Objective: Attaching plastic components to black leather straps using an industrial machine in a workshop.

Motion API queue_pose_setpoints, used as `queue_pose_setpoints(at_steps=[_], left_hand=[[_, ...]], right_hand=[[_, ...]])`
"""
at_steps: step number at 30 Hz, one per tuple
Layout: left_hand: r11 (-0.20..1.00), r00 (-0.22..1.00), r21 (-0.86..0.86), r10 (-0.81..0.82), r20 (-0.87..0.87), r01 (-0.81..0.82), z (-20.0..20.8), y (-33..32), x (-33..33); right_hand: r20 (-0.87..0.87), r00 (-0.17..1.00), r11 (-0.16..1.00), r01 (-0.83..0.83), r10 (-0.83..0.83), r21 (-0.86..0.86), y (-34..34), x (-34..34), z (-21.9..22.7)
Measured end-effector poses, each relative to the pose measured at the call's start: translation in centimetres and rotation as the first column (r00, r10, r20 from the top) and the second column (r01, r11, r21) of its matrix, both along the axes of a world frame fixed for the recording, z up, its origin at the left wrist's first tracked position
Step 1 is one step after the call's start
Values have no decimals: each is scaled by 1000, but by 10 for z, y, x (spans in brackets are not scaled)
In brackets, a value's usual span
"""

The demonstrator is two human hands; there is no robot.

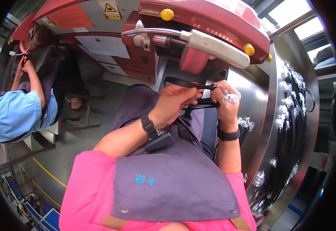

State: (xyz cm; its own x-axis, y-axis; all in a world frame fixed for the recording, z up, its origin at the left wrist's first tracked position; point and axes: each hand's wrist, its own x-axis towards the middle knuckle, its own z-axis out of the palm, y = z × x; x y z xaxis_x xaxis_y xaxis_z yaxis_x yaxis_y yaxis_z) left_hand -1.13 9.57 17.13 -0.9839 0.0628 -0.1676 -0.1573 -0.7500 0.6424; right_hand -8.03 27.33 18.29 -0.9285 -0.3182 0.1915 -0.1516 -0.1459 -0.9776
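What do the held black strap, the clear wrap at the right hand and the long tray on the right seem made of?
Black strap: leather or coated synthetic, I cannot tell which; flat, smooth, bending in a soft loop.
Clear wrap: probably thin plastic film; transparent, crinkled, glinting.
Long tray: likely bare sheet metal, perhaps steel; grey, with thin edges and a satin shine.

Bright white light is coming through the windows [287, 9] at upper right, blowing out their panes. Glare is gleaming off the steel table [258, 93] beside me, and clear plastic wraps [287, 101] are glinting. My fingers [190, 93] are looking well lit and fairly sharp. The fisheye lens is bending straight edges, while blackness is swallowing the corners.
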Motion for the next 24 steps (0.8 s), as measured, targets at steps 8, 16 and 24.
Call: queue_pose_setpoints(at_steps=[8,16,24], left_hand=[[992,992,-122,-28,-126,13,-4,-9,21],[952,919,207,-278,280,225,-10,-23,15],[981,975,123,-167,145,150,-19,-17,15]], right_hand=[[-130,991,999,-34,35,13,3,22,2],[-416,894,924,9,164,383,-12,27,14],[-375,925,922,99,52,373,-14,24,8]])
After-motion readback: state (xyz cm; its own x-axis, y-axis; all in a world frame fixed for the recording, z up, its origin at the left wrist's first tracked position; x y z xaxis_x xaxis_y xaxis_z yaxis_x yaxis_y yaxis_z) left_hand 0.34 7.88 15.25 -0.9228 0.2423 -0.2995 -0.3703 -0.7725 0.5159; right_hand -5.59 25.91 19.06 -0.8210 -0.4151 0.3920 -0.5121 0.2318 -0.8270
